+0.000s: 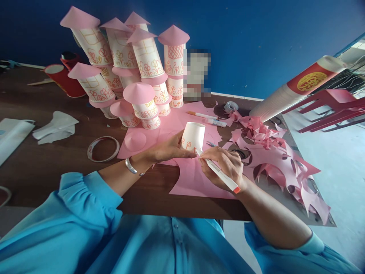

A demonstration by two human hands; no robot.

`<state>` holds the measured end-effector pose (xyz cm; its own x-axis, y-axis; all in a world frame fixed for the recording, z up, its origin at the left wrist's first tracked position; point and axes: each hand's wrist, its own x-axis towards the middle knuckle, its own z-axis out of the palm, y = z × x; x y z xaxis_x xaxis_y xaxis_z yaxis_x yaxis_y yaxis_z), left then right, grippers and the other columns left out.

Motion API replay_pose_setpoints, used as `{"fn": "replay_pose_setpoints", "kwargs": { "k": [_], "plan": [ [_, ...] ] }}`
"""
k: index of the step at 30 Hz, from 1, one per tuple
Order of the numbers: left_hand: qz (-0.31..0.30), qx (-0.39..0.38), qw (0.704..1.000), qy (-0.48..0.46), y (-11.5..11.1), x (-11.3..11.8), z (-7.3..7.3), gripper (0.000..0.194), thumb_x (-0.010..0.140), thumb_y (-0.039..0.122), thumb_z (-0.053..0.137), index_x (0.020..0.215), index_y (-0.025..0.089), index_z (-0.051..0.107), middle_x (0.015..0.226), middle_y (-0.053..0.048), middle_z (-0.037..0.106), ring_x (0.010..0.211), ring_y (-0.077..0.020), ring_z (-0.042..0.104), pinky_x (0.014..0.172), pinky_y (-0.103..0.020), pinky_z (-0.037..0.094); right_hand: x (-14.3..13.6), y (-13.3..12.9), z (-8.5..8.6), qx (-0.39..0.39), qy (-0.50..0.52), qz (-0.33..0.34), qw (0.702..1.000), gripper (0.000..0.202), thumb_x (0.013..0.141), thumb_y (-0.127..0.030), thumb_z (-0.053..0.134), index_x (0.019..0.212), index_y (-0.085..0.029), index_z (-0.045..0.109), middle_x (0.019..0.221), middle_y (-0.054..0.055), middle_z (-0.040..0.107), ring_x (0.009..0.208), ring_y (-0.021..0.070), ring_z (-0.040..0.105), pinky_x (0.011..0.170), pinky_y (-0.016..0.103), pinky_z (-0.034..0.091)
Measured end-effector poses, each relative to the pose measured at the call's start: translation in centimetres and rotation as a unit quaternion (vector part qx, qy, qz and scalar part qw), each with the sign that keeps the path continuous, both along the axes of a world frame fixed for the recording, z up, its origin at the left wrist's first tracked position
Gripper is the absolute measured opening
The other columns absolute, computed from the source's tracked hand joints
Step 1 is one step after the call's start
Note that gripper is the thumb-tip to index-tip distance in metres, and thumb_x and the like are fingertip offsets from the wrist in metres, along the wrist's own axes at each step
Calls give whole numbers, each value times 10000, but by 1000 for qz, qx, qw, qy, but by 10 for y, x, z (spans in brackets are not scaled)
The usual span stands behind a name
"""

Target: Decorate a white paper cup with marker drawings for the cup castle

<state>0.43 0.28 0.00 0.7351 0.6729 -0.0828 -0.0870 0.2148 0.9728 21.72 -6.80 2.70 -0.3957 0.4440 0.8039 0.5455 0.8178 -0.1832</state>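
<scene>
Fingers of the right hand (224, 165) pinch a white marker (221, 177) near its tip, its end orange-red, the dark print on its barrel too small to read. The left hand (172, 148) clasps a smooth white paper cup (194, 134) by its side, thumb along the lower edge, other fingers partly hidden. The cup is held over the pink paper (196, 182), and orange flowers line its tapered wall near the marker's tip. Beyond stand towers of stacked cups (149, 59) drawn with flowers and windows, topped by matte pink cones (138, 93). Torn, curling scraps (268, 133) lie to the right, near a long tilted stack of white cups (273, 101) with a red label (306, 80); its round yellow emblem is illegible to me. A ring-shaped tape roll (103, 148) rests on the dark tabletop (142, 194).
</scene>
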Motion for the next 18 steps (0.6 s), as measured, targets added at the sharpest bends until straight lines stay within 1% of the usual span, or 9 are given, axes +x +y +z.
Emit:
{"fn": "replay_pose_setpoints", "kwargs": {
  "k": [3, 9, 15, 18],
  "plan": [
    [-1, -3, 1000, -2, 0, 0, 1, 614, 777, 456, 983, 1160, 193, 581, 997, -20, 657, 914, -176, 607, 803, -331, 514, 0, 0, 0, -1, -7, 1, 1000, 108, 1039, -119, 668, 1051, -215, 622, 794, -4, 779, 639, 137, 764, 592, 245, 608],
    [3, -1, 1000, 10, 1, 0, 1, 649, 751, 482, 991, 1163, 189, 584, 997, -19, 664, 909, -181, 616, 795, -334, 520, 1, 0, -1, -12, -10, -9, 1000, 124, 1040, -129, 666, 1048, -246, 627, 806, -22, 785, 652, 137, 769, 596, 249, 617],
    [0, 10, 1000, 0, 2, 1, 0, 585, 768, 464, 985, 1103, 187, 593, 990, -37, 687, 897, -183, 635, 776, -328, 528, 1, 0, -1, 0, -4, -23, 1000, 139, 1021, -121, 682, 1041, -245, 624, 779, -20, 782, 601, 143, 744, 553, 254, 588],
    [-3, 9, 1000, -6, 2, 2, 0, 581, 772, 448, 984, 1114, 187, 593, 990, -37, 692, 893, -181, 638, 774, -326, 526, 0, 1, -1, 4, -3, -26, 1000, 140, 1022, -118, 676, 1028, -242, 610, 764, -22, 770, 582, 138, 729, 549, 250, 579]
  ]
}}
